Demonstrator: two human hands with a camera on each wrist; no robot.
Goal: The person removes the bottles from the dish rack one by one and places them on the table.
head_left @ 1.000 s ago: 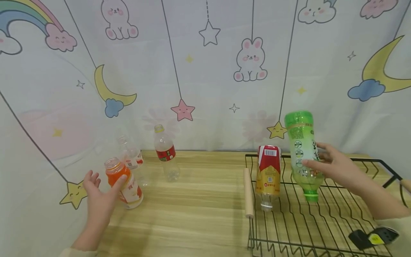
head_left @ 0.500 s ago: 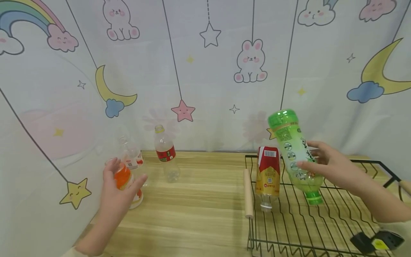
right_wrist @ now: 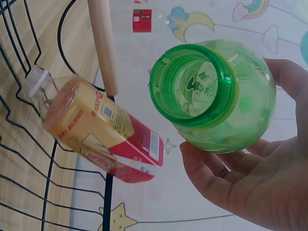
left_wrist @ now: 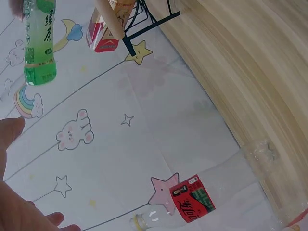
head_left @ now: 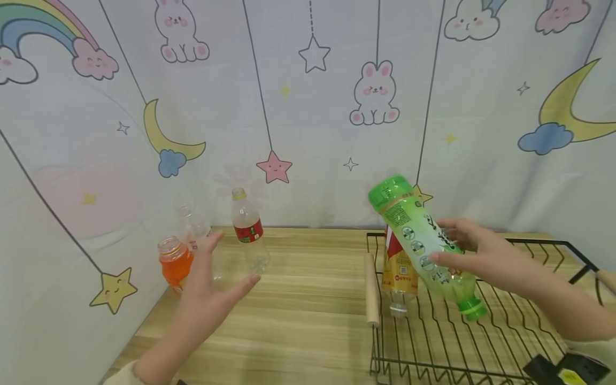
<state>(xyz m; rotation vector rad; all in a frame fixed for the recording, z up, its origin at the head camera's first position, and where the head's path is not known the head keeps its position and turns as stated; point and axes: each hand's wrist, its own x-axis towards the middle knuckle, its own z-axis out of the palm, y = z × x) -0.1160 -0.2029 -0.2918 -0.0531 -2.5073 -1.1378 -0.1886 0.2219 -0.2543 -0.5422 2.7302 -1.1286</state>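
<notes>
My right hand [head_left: 481,256] grips a green bottle [head_left: 418,240] above the black wire rack, its mouth pointing down to the right and its base up to the left. In the right wrist view the green mouth [right_wrist: 192,85] is uncapped. Behind it, a red and yellow bottle [head_left: 398,267] stands neck down in the rack. My left hand [head_left: 207,289] holds nothing, thumb and fingers spread, in front of an orange-labelled bottle [head_left: 174,264]. To that hand's right stands a clear bottle with a red label [head_left: 248,231].
Another clear bottle [head_left: 192,222] stands behind the orange one, partly hidden. The wire rack [head_left: 433,363], with a wooden handle [head_left: 371,289] on its left side, sits on the right of the wooden table [head_left: 308,321]. A printed curtain [head_left: 313,117] hangs behind.
The green bottle has tilted, its base swinging left and its mouth shifting slightly right. My left hand has moved right, passing in front of the orange-labelled bottle without taking it.
</notes>
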